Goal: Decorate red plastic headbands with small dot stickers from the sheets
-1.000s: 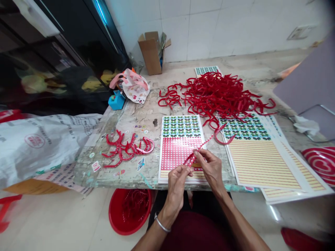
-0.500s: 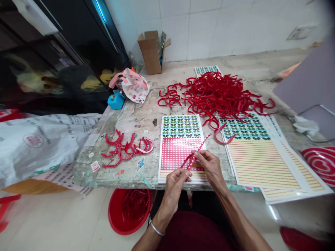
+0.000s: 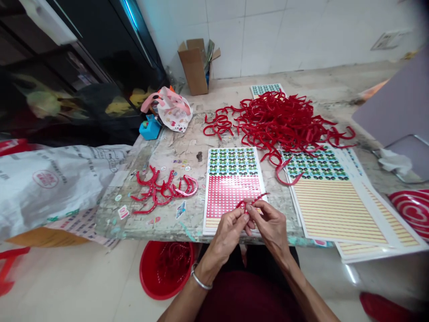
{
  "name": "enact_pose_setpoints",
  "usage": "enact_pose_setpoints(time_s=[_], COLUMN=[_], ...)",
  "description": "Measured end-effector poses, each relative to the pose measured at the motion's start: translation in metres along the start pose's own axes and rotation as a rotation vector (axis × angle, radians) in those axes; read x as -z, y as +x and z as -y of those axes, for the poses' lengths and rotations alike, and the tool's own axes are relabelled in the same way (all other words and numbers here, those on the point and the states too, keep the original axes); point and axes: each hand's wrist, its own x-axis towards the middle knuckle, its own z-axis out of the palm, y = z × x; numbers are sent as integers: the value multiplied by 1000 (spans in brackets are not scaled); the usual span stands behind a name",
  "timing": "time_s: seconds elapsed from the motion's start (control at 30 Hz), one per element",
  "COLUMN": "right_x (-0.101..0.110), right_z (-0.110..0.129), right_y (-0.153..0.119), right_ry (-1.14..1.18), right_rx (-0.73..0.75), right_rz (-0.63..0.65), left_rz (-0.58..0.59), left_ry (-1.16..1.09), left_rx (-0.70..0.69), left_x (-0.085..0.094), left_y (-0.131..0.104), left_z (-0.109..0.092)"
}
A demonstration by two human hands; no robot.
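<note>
Over a printed sticker sheet (image 3: 232,161), my left hand (image 3: 230,230) and my right hand (image 3: 271,226) meet with fingertips pinched together. Between them is a thin, curved red headband (image 3: 240,204); a narrow red strip (image 3: 260,197) sticks out to the upper right of the right fingers. The fingers hide most of the band and where the strip meets it. The sheet has green-and-blue pictures at the top and rows of white hearts on red below. To the left lie several heart-patterned red bands (image 3: 156,190).
A large heap of red bands (image 3: 278,116) lies at the back right. Stacked striped sheets (image 3: 338,208) are on the right. A red bucket (image 3: 145,279) with bands inside stands on the floor. A blue tape dispenser (image 3: 149,129), patterned bag (image 3: 172,114) and cardboard box (image 3: 193,71) are behind.
My right hand has come down closer to my left, and the fingertips now nearly touch. The long heart strip that stretched up to the right shows much less.
</note>
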Motion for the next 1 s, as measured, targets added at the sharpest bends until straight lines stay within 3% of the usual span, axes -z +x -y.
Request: enact_pose_setpoints(time_s=[0.2, 0.4, 0.6, 1.0], right_x=[-1, -7, -5, -11], right_z=[7, 4, -6, 6], right_y=[1, 5, 8, -4], right_ry=[-38, 66, 226, 214], right_rx=[30, -83, -169, -186], right_rz=[30, 39, 124, 265], left_rz=[-33, -37, -22, -58], left_ry=[20, 7, -23, -101], left_rx=[-32, -30, -32, 4], left_x=[1, 5, 6, 14], left_y=[-8, -14, -22, -32], left_z=[1, 5, 11, 6])
